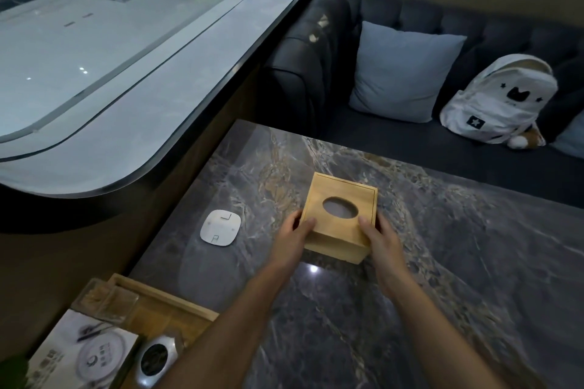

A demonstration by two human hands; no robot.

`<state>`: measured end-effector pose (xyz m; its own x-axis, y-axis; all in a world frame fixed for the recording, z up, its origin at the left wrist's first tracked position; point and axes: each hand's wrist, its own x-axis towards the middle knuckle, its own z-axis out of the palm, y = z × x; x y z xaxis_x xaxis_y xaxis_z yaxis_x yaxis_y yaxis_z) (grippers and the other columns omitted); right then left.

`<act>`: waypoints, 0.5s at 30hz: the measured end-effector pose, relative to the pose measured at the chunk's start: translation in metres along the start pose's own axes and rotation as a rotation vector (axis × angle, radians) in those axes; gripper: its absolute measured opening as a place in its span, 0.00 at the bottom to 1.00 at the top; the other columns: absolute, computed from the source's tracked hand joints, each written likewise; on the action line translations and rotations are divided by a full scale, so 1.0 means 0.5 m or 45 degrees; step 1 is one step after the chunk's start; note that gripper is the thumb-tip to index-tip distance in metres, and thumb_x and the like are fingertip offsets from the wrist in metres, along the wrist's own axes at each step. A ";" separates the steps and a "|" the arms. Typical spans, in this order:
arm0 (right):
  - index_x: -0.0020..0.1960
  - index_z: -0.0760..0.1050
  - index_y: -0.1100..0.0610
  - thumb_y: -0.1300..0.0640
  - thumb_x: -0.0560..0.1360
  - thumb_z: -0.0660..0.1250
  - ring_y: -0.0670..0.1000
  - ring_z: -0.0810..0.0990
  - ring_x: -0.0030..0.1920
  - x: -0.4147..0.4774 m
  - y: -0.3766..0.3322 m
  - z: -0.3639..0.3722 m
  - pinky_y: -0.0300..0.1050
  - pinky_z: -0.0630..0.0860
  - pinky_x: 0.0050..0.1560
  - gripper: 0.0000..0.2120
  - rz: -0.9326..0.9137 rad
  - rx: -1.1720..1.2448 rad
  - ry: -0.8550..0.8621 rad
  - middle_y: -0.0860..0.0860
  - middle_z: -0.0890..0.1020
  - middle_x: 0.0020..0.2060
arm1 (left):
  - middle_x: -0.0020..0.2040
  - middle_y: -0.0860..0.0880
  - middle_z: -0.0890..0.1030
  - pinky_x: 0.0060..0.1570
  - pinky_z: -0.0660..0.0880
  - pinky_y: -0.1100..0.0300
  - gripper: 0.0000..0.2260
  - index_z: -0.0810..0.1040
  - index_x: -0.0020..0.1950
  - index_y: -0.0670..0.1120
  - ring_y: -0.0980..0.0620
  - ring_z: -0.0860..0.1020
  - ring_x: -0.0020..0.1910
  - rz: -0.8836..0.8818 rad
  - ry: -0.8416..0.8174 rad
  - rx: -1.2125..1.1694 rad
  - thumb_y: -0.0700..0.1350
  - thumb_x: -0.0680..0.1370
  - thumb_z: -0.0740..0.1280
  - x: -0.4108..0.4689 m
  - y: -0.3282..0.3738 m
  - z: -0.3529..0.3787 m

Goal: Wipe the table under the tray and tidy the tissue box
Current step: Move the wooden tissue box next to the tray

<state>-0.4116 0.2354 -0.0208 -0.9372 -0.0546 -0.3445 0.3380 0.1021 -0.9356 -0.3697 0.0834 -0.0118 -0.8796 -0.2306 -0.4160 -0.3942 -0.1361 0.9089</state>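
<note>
While both hands, left (292,235) and right (380,238), clasped opposite sides of the box (339,218) on the table (458,262), well apart from the tray (151,300), the tidying step seemed underway, next needing the box squared and released.

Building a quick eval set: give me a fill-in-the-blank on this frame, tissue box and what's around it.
1. Both hands, left hand and right hand, hold the wooden ____ on the marble table.
2. The opening in the box's top is ____ in shape.
3. The white square device lies to the ____ of the box.
4. The white backpack sits on the ____.

Missing words: tissue box; oval; left; sofa
</note>
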 end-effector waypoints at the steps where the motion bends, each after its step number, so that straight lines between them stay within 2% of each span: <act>1: 0.68 0.66 0.50 0.49 0.75 0.63 0.51 0.76 0.57 0.004 0.000 0.001 0.57 0.73 0.61 0.21 -0.007 0.018 0.014 0.49 0.76 0.59 | 0.66 0.47 0.72 0.53 0.69 0.62 0.21 0.65 0.70 0.45 0.51 0.72 0.60 -0.015 0.017 0.009 0.48 0.78 0.61 0.003 0.000 -0.005; 4: 0.68 0.65 0.47 0.44 0.74 0.63 0.53 0.75 0.59 0.012 0.004 0.013 0.58 0.71 0.63 0.24 0.025 0.038 0.030 0.50 0.75 0.62 | 0.69 0.50 0.68 0.61 0.66 0.58 0.25 0.61 0.73 0.48 0.51 0.68 0.67 -0.048 -0.009 -0.008 0.53 0.77 0.61 0.005 0.008 -0.012; 5: 0.69 0.64 0.47 0.43 0.74 0.62 0.53 0.74 0.60 0.013 0.008 0.019 0.58 0.70 0.64 0.25 0.038 0.039 0.029 0.51 0.74 0.63 | 0.69 0.50 0.68 0.60 0.68 0.58 0.25 0.62 0.73 0.49 0.52 0.69 0.65 -0.044 -0.048 -0.019 0.53 0.77 0.60 0.006 0.009 -0.011; 8: 0.70 0.62 0.49 0.48 0.77 0.59 0.54 0.73 0.60 0.006 0.008 0.038 0.57 0.69 0.65 0.22 0.037 0.099 -0.004 0.53 0.73 0.63 | 0.64 0.49 0.75 0.47 0.71 0.64 0.20 0.66 0.69 0.50 0.57 0.74 0.55 -0.018 -0.096 -0.057 0.50 0.78 0.59 0.000 0.011 -0.002; 10: 0.70 0.62 0.49 0.50 0.78 0.59 0.53 0.73 0.61 0.002 0.010 0.044 0.58 0.69 0.66 0.21 0.005 0.107 -0.046 0.53 0.73 0.64 | 0.61 0.49 0.77 0.45 0.72 0.65 0.18 0.67 0.68 0.49 0.57 0.76 0.53 -0.006 -0.070 -0.081 0.47 0.78 0.60 -0.010 0.009 -0.006; 12: 0.70 0.62 0.48 0.48 0.76 0.60 0.53 0.73 0.62 -0.010 0.010 0.053 0.59 0.68 0.67 0.23 -0.028 0.130 -0.082 0.52 0.74 0.65 | 0.59 0.49 0.78 0.47 0.73 0.64 0.19 0.67 0.68 0.49 0.55 0.76 0.55 0.026 -0.058 -0.097 0.44 0.77 0.61 -0.027 0.010 -0.016; 15: 0.69 0.62 0.47 0.44 0.72 0.62 0.52 0.74 0.63 -0.041 0.018 0.087 0.59 0.68 0.66 0.27 -0.033 0.172 -0.168 0.50 0.75 0.64 | 0.62 0.50 0.75 0.54 0.72 0.60 0.19 0.66 0.69 0.50 0.53 0.74 0.58 0.051 0.028 -0.124 0.46 0.77 0.61 -0.053 0.015 -0.053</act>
<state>-0.3857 0.1941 -0.0257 -0.9293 -0.1862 -0.3190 0.3308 -0.0352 -0.9430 -0.3423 0.0627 0.0054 -0.8876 -0.2589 -0.3809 -0.3301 -0.2190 0.9182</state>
